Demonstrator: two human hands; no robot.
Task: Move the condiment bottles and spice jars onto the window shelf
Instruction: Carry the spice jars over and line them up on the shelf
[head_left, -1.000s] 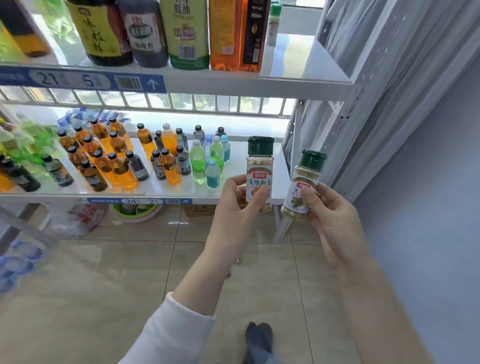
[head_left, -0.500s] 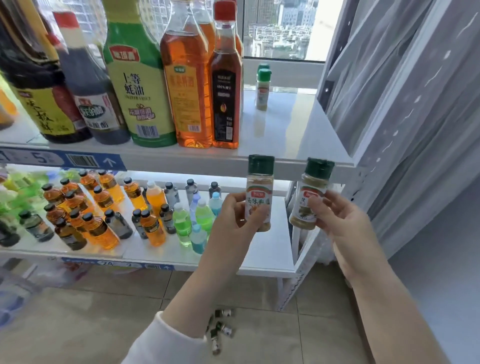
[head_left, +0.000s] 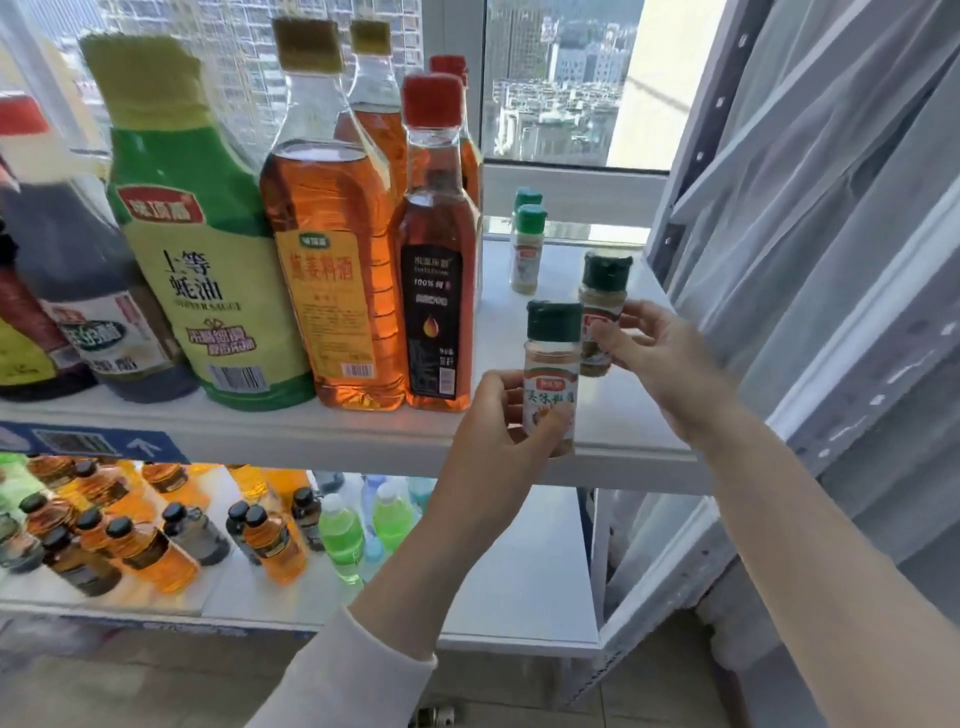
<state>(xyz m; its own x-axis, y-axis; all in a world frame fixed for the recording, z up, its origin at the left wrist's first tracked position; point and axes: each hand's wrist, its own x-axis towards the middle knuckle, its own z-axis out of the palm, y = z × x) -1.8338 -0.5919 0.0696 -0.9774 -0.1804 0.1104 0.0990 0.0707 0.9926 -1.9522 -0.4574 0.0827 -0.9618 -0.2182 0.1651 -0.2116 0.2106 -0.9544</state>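
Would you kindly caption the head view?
Left hand holds one spice jar, right hand a second jar, at the window shelf.

Large bottles (head_left: 332, 260) are standing on the window shelf (head_left: 623, 426), upper left of the frame. Two spice jars (head_left: 528, 254) are standing right of them, at the rear. Nearer, the front jar (head_left: 551, 364) is overlapping the back jar (head_left: 602, 296).

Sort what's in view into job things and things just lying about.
Job: near jar, gripped by the left hand; far jar, gripped by the right hand; window shelf; back jars and large bottles already on it.
Lying about: small bottles on the lower shelf; curtain.
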